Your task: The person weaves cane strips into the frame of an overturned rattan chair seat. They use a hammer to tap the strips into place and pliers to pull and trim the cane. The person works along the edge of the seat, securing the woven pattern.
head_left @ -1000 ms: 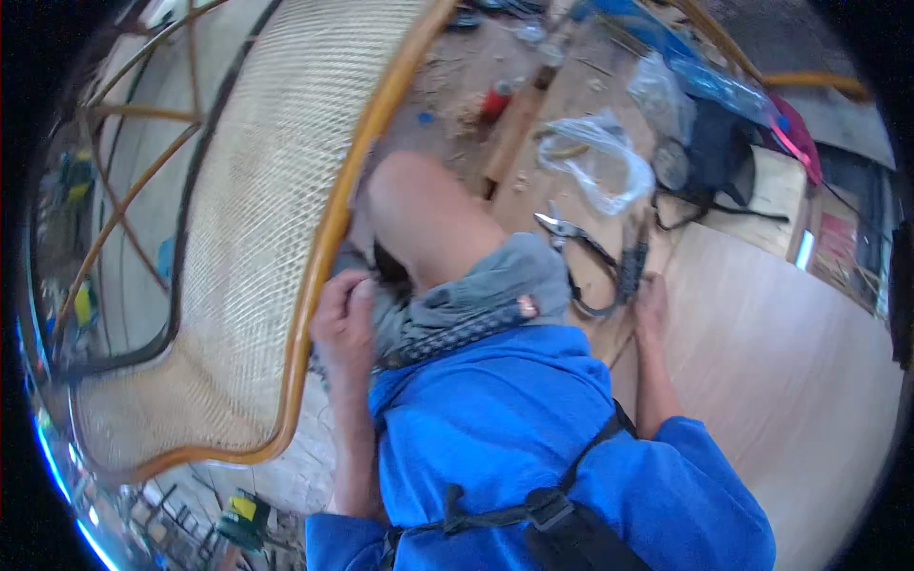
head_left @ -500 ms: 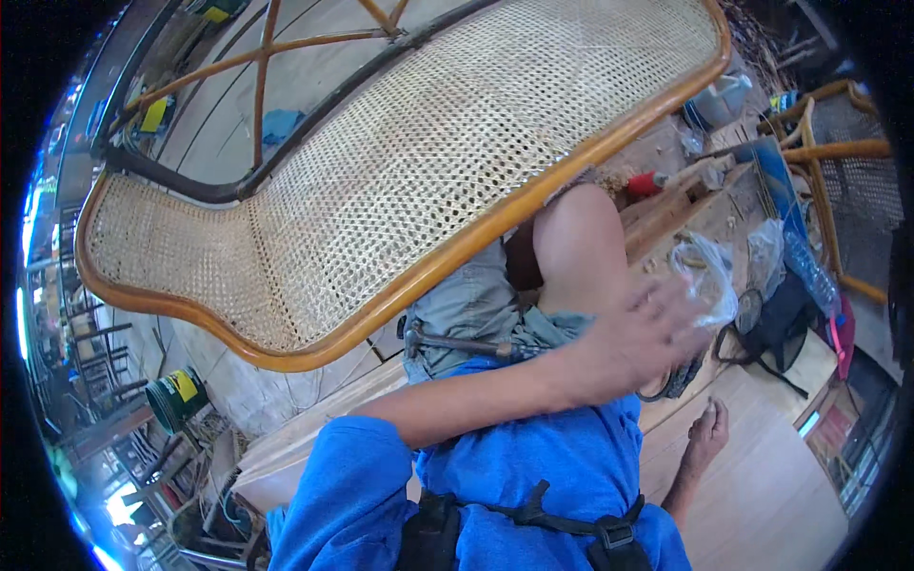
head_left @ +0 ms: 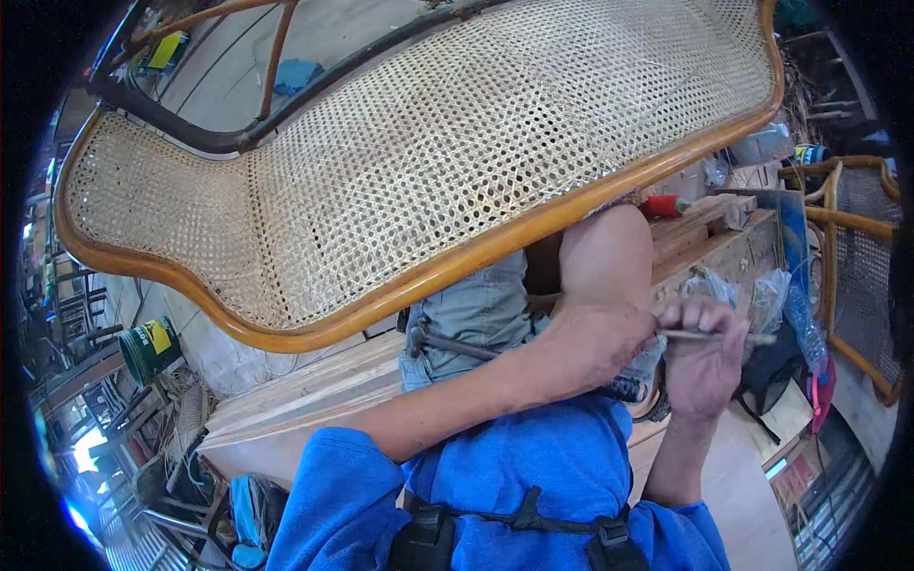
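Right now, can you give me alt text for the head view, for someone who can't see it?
Both hands meet over the person's lap: the right hand grips a thin rod-like tool, and the left hand closes on its near end. A large woven cane chair panel with a curved wooden frame leans above the knees, over a cluttered workshop floor with a green can.

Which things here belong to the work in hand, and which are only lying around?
In use:
- left hand and right hand, together on a thin cane strip
- woven cane panel in its bent wooden frame

Lying about:
- green tin
- clear plastic bags
- red-handled tool
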`<state>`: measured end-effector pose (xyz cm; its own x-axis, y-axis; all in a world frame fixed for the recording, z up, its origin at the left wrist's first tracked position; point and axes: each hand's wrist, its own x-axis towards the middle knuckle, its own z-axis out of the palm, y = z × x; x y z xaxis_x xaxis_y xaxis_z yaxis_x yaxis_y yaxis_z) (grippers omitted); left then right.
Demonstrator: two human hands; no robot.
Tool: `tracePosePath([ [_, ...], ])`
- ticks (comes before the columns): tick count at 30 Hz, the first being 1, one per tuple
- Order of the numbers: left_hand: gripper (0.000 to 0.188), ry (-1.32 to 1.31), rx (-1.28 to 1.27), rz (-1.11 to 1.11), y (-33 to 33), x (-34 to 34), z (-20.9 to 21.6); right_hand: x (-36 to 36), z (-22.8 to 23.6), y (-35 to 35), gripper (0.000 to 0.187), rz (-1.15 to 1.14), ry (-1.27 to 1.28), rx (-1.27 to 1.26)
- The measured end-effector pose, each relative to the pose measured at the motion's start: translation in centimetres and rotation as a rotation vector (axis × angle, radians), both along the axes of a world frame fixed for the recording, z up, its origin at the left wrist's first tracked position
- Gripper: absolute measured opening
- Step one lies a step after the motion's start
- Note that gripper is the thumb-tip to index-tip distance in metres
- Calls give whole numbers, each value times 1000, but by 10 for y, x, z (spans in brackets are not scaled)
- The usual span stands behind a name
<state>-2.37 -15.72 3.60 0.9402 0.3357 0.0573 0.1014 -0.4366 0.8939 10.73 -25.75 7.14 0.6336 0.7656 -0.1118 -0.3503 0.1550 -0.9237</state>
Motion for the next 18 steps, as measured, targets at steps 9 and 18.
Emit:
tracePosePath([
  [9,18,1,416,505,120,14,-36,29,8,108,37,83,198,271],
  [18,11,33,1,741,112,-29,-43,31,-52,153,50,99,335,168],
])
